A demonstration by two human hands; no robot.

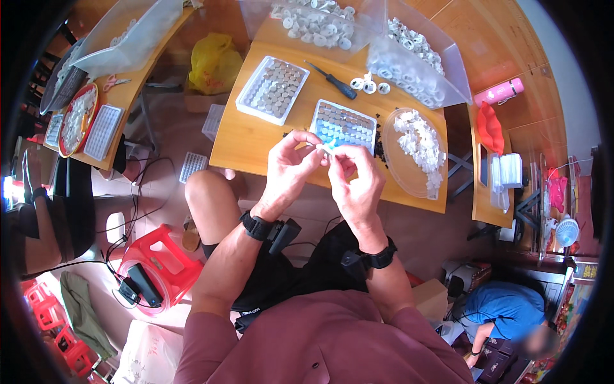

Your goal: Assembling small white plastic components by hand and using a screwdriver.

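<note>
My left hand (291,168) and my right hand (358,182) meet over the table's near edge. Their thumbs and fingertips pinch a small white piece (328,149) from both sides; fingers hide most of it. Just beyond them lies a white tray (375,123) filled with rows of small round discs, lit bluish near my fingers. To its left is a second white tray (243,102) of round grey discs. A dark-handled screwdriver (341,86) points toward that tray. Round white caps (369,86) with dark centres lie beside its handle.
Small black bits (382,152) and a round clear tray (400,173) of white pieces occupy the table's right side. Clear bins (409,80) of white parts stand behind. A red stool (167,259) with cables is at lower left; a person in blue (505,310) bends at lower right.
</note>
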